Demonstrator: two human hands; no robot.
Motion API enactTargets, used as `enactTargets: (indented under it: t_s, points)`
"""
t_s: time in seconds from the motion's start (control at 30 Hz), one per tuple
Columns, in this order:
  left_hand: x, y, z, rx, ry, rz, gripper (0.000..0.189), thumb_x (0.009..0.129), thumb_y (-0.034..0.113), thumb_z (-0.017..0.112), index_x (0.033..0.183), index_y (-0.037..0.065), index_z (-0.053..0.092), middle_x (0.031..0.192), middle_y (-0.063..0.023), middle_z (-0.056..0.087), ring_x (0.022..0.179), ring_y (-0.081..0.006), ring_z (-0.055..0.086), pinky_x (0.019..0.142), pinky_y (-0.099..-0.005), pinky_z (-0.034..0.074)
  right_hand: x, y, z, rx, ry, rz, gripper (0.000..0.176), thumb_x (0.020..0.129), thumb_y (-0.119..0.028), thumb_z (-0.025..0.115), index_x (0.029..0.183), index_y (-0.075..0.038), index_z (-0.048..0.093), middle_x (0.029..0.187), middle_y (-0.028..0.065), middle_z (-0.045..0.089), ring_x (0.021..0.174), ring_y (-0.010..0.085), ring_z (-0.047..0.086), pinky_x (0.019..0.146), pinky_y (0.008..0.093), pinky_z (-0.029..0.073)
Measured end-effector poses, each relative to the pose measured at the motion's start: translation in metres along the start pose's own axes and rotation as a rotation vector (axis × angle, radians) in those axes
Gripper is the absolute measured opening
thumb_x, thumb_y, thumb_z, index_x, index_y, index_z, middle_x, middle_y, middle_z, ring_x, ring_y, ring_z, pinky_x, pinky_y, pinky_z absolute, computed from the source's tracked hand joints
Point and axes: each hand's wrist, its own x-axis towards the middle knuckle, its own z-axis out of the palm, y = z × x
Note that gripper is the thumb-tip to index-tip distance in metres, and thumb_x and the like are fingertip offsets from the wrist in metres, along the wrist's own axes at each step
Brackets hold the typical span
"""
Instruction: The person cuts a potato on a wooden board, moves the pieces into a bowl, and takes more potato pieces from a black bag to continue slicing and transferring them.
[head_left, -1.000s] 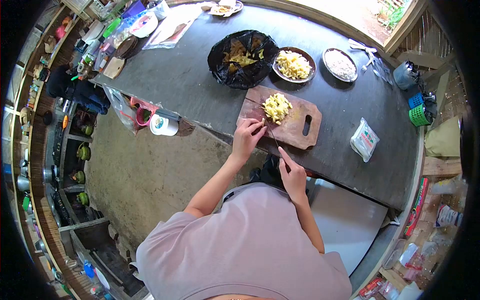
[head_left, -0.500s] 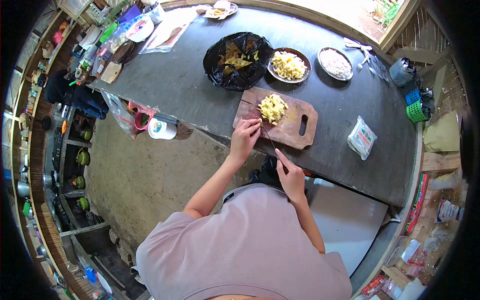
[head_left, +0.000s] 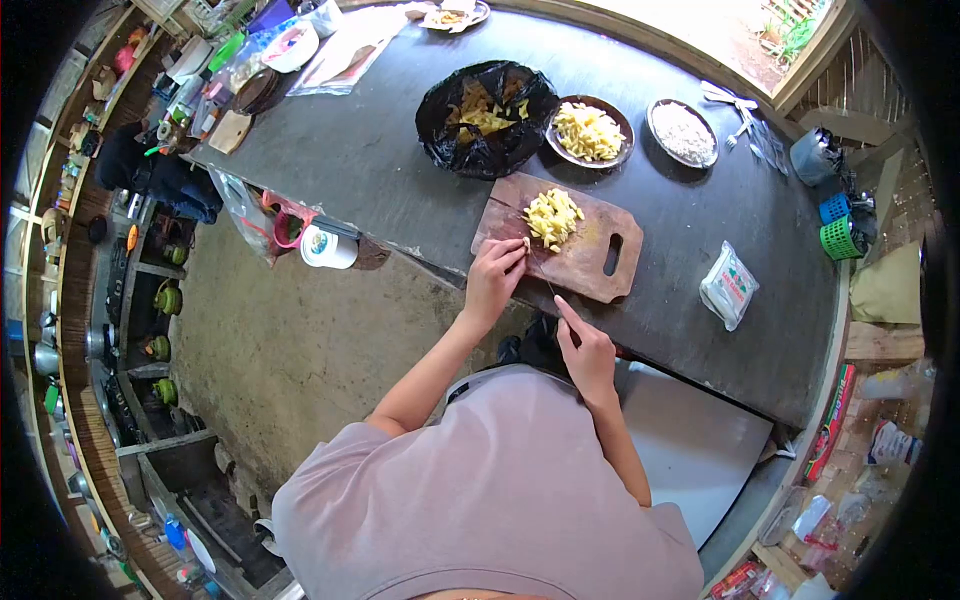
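Dark-surfaced, the broad table (head_left: 400, 140) carries a wooden cutting board (head_left: 590, 282) near its edge. Beyond the board, a black plastic bag (head_left: 438, 140) lies open around yellow scraps. The left hand (head_left: 490, 278) is at the board's near left side, thumb and fingertips pinched on a small pale piece. The right hand (head_left: 588, 355), just off the near edge, is closed on the knife with a finger extended along it. Past the board sit a bowl (head_left: 628, 138) of yellow strips and a plate (head_left: 690, 163) of white food. Print on the white packet (head_left: 729, 287) to the right is too small to read. Cut yellow pieces (head_left: 552, 219) are heaped beyond the left fingertips. Fingers hide the knife's (head_left: 550, 287) handle; its thin blade points toward the pale piece (head_left: 526, 244), its tip hard to make out.
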Motion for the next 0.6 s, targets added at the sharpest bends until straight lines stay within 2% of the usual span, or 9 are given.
enactTargets:
  t_s: [0.6]
  points:
    - [-0.002,0.005,0.001,0.022,0.009,-0.033,0.02,0.087,0.005,0.077,0.107,-0.001,0.078,0.117,-0.009,0.075,0.106,-0.0302,0.066,0.095,-0.0397,0.055,0.01,0.006,-0.005,-0.026,-0.033,0.003,0.044,0.101,-0.024,0.066,0.144,-0.032,0.068,0.092,0.0179,0.077,0.08,0.0352,0.075,0.074,0.045,0.06]
